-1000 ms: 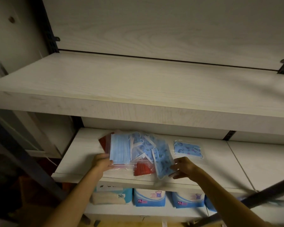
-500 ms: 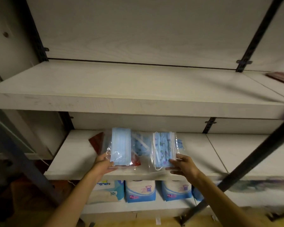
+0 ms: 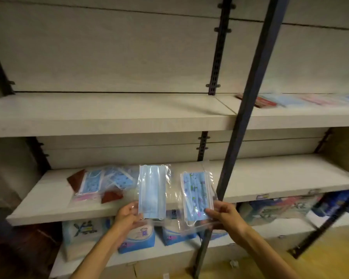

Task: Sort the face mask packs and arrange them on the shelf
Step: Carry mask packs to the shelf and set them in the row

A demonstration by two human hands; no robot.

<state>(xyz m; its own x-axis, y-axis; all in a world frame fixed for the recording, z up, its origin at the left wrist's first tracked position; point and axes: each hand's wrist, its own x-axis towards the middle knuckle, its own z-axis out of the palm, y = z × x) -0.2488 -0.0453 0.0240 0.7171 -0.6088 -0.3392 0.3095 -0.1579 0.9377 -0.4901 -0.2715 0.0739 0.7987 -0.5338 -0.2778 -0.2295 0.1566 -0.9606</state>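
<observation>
I am holding a plain pack (image 3: 152,191) in my left hand (image 3: 127,215), a patterned pack (image 3: 197,195) in my right hand (image 3: 226,215); an unsorted heap (image 3: 103,183) is awaiting sorting, a few packs (image 3: 286,100) lying shelved above.

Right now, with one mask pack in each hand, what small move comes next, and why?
Probably carry the plain blue pack in the left hand up to the upper shelf, where similar packs already lie in a row. The right hand holds a patterned pack, which looks like a different kind.

Shop stockroom, prob.: slotted-upright shelving (image 3: 109,117) w/ packaged goods (image 3: 137,238) (nappy-type packs) below.
</observation>
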